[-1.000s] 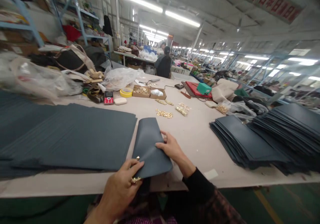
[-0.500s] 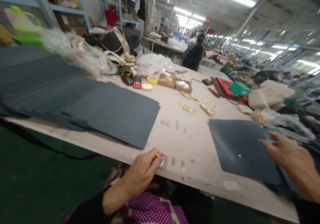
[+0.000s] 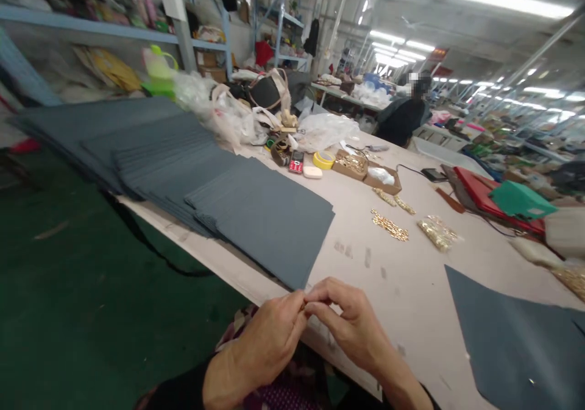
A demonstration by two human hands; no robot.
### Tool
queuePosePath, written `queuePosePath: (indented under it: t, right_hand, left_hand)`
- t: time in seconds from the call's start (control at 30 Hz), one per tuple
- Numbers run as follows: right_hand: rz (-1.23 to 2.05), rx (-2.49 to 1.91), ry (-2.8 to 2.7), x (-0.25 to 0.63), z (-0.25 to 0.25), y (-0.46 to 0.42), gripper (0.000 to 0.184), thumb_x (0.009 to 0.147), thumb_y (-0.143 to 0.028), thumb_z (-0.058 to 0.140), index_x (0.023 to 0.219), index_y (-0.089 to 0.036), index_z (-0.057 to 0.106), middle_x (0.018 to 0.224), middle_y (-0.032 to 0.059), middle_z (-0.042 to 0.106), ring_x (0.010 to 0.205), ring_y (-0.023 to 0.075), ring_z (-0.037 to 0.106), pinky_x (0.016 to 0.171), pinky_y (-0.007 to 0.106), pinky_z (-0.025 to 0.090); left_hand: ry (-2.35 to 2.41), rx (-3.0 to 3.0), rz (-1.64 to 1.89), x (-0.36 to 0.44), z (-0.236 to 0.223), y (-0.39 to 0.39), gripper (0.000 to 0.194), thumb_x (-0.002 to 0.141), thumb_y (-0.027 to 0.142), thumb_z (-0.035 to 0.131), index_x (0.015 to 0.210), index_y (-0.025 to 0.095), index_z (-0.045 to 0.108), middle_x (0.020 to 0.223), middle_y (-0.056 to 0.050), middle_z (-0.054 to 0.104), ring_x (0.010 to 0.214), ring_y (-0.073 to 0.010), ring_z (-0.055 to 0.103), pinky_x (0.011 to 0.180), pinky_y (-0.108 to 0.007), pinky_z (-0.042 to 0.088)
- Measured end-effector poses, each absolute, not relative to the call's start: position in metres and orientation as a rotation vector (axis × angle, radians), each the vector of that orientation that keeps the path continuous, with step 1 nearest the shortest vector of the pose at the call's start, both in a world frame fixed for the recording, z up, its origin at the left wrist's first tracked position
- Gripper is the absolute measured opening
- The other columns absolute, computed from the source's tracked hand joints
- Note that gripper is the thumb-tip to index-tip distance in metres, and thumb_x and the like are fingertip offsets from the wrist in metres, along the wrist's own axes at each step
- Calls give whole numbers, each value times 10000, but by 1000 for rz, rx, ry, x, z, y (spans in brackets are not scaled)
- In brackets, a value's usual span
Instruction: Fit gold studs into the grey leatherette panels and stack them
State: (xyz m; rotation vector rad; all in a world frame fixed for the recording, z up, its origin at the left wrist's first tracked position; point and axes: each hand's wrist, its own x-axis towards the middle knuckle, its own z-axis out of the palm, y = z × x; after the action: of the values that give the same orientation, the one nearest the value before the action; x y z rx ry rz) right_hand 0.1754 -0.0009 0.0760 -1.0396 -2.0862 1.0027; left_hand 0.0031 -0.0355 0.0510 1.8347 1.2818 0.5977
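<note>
My left hand [image 3: 269, 340] and my right hand [image 3: 350, 328] meet at the near edge of the pale work table [image 3: 402, 282], fingertips pinched together on a small gold metal fitting [image 3: 303, 305] that barely shows. A fanned stack of dark grey sheets [image 3: 256, 212] lies just left of the hands. To the right lies a single dark grey sheet [image 3: 516, 343] with a small stud in it.
Gold hardware pieces [image 3: 388, 225] and a bag of them [image 3: 437, 232] lie mid-table, with cardboard boxes [image 3: 365, 169], yellow tape [image 3: 323, 159], a phone [image 3: 296, 162] and plastic bags [image 3: 320, 131] behind. Red and green folders [image 3: 503, 197] are at the right. A person [image 3: 404, 117] sits beyond the table. Green floor lies left.
The folded grey piece was laid flat at the right. My right hand left it and came back to meet my left hand, which still holds gold fittings. The view swung left.
</note>
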Motion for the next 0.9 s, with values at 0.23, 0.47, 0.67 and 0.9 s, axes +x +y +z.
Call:
queuePosePath:
  t: [0.23, 0.47, 0.67, 0.9]
  right_hand:
    - [883, -1058, -2240, 130, 68, 29, 179, 940, -229, 474, 829, -199, 611, 738, 10, 652, 665, 134, 604, 639, 232, 443]
    - [495, -1162, -2218, 100, 53, 124, 178, 913, -254, 502, 947, -214, 672, 914, 55, 728, 846, 213, 660, 789, 322, 489]
    - [403, -1050, -2405, 110, 39, 114, 212, 950, -246, 463, 919, -211, 670, 880, 63, 714, 859, 223, 637, 807, 337, 483]
    - [892, -1274, -2244, 151, 43, 67, 160, 905, -251, 525, 940, -225, 679, 883, 13, 733, 809, 172, 668, 757, 287, 486]
  left_hand:
    - [1378, 1376, 907, -38, 37, -41, 223, 946, 331, 430, 891, 188, 592, 725, 16, 556, 686, -137, 519, 652, -250, 387]
    - [1384, 597, 1196, -61, 30, -44, 586, 791, 503, 660, 1246, 150, 552, 808, 2, 649, 512, -76, 417, 483, -214, 314]
    - [1246, 488, 1314, -57, 28, -46, 632, 759, 455, 736, 1286, 156, 556, 1184, -126, 680, 1063, -199, 621, 884, -276, 481]
    - [984, 534, 1321, -40, 29, -43, 425, 819, 364, 686, 1193, 175, 618, 1173, -95, 687, 1076, -235, 637, 969, -395, 490]
